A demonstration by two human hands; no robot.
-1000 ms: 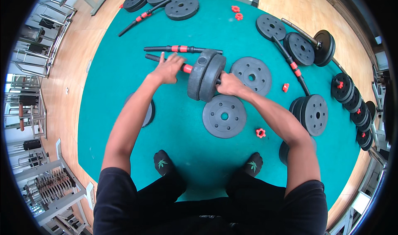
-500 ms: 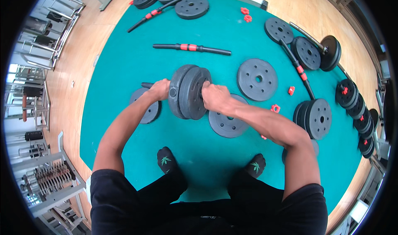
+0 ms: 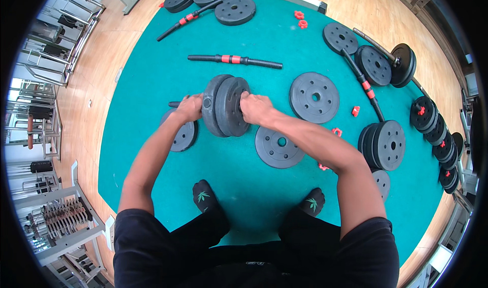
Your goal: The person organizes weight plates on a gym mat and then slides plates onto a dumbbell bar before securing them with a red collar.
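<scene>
A dumbbell (image 3: 215, 105) with dark grey plates hangs in front of me above the green mat, its plates standing on edge. My left hand (image 3: 190, 108) is closed round the bar on the plates' left side, and a black bar end (image 3: 174, 104) pokes out beyond it. My right hand (image 3: 255, 108) is curled into a fist against the right face of the plates, at their centre. What its fingers grip there is hidden. Below the dumbbell, one loose plate (image 3: 184, 137) lies under my left hand and another plate (image 3: 280, 153) lies under my right forearm.
A black bar with a red middle (image 3: 232, 59) lies beyond the dumbbell. To the right are a large flat plate (image 3: 314, 98), stacked plates (image 3: 390, 146), a leaning bar (image 3: 367, 88) and red star nuts (image 3: 356, 111). Gym machines (image 3: 46, 120) line the left. My socked feet stand on the mat (image 3: 254, 201).
Both hands and the dumbbell have shifted a little to the left and slightly away from me. The grips look the same.
</scene>
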